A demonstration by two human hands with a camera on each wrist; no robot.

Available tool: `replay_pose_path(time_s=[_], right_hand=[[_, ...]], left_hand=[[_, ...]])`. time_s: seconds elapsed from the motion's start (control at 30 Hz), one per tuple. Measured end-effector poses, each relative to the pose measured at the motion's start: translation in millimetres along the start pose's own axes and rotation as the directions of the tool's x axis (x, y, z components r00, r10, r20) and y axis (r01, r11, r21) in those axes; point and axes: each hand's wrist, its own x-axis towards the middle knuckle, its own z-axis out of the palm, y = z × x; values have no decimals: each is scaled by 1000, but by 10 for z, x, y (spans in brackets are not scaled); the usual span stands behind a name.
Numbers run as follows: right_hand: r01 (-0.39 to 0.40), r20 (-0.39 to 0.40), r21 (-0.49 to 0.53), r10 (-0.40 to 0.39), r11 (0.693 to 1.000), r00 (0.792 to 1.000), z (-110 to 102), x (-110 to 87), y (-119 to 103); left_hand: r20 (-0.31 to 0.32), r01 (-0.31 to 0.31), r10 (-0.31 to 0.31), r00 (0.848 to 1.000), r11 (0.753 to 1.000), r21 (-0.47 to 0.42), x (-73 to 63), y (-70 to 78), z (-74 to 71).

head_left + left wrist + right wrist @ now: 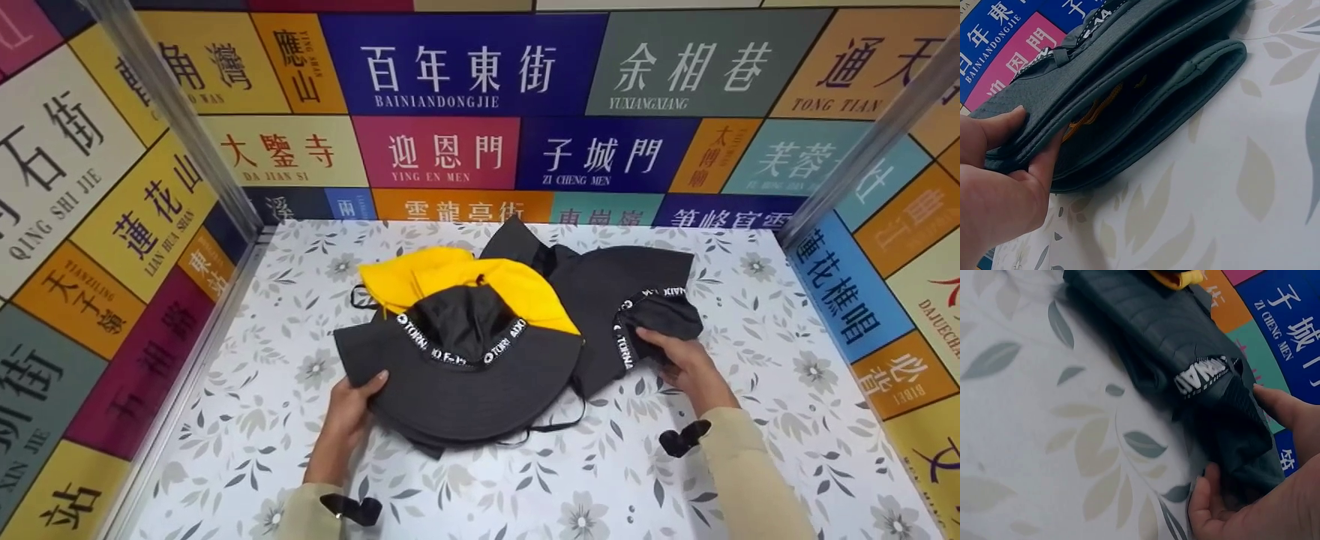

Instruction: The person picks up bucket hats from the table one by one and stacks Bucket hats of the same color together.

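Note:
A black bucket hat (472, 405) with a white-lettered band round its crown lies in the middle of the table. My left hand (352, 409) pinches its brim at the left edge, thumb on top; the left wrist view shows stacked brim layers (1129, 73) and an orange-yellow cord (1092, 118) between them. Behind it spreads a yellow hat (427, 274), partly covered. To the right is another black hat (645, 270) with the same lettered band. My right hand (690, 367) grips its bunched crown (1235, 433) between thumb and fingers.
The table (255, 405) has a white leaf-and-flower cover. Panels with coloured street-name signs (457, 67) stand at the back and both sides, with clear corner strips (187, 120). Thin black cords (559, 427) trail from the hats at the front.

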Motion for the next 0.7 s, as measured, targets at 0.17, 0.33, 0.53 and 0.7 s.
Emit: replay_pose_path(time_s=[0.17, 0.33, 0.53, 0.7], right_hand=[[-6, 72, 3, 6, 1000, 997, 115, -65, -38], [11, 95, 80, -19, 997, 995, 200, -89, -20], [73, 41, 220, -84, 973, 996, 251, -89, 17], [141, 32, 347, -162, 927, 986, 273, -70, 27]], left_hand=[[0, 1, -1, 1000, 1000, 1, -12, 8, 11], [-3, 3, -3, 1000, 999, 41, -5, 9, 9], [2, -1, 1, 1000, 1000, 22, 8, 2, 7], [-2, -5, 5, 1000, 1000, 15, -3, -11, -7]])
